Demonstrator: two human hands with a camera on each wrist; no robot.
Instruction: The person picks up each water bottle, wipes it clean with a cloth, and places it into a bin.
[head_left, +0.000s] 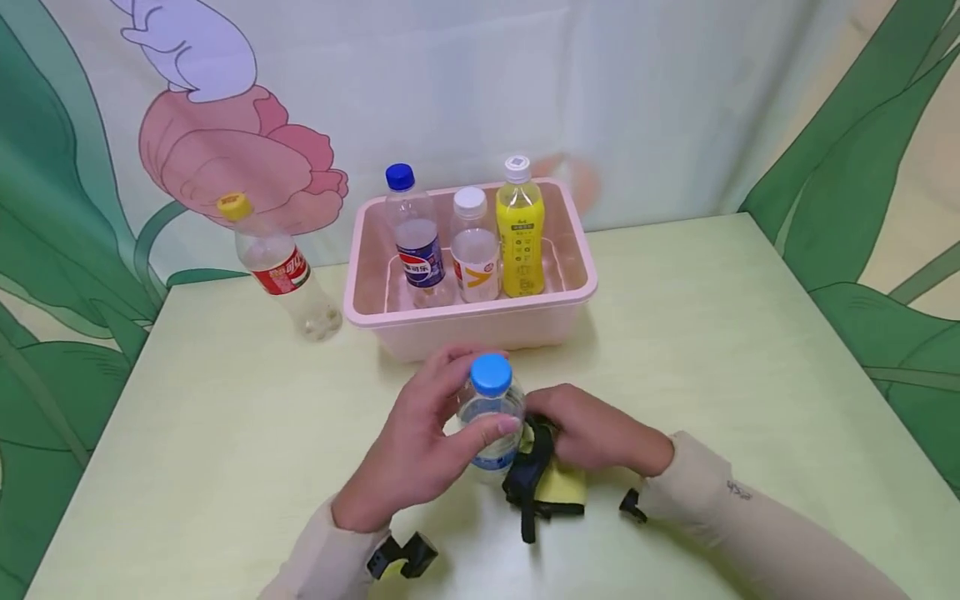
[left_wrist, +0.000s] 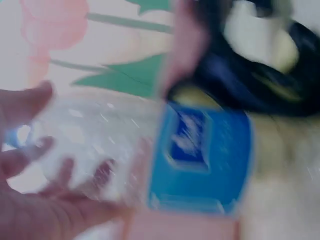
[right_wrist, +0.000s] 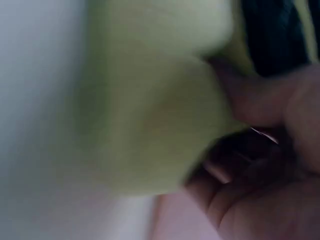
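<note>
A clear plastic water bottle (head_left: pixel 491 375) with a blue cap stands in front of the pink bin. My left hand (head_left: pixel 416 437) holds it, thumb across the near side and fingers around the far side. Its blue label (left_wrist: pixel 205 160) faces the left wrist camera. Right beside the bottle, my right hand (head_left: pixel 596 429) grips a yellow-and-black fabric pouch (head_left: pixel 562 483) with a black strap hanging down. The strap (left_wrist: pixel 250 90) looks blurred in the left wrist view. In the right wrist view, thumb and fingers pinch the yellow cloth (right_wrist: pixel 155 115); the pouch's exact kind is unclear.
The pink bin (head_left: pixel 472 321) sits at the table's back, holding a blue-capped Pepsi bottle (head_left: pixel 420 250), a white-capped clear bottle (head_left: pixel 474 250) and a yellow-labelled bottle (head_left: pixel 520 233). A red-labelled cola bottle (head_left: pixel 285 271) stands left of it. Behind hangs a printed curtain (head_left: pixel 450 100).
</note>
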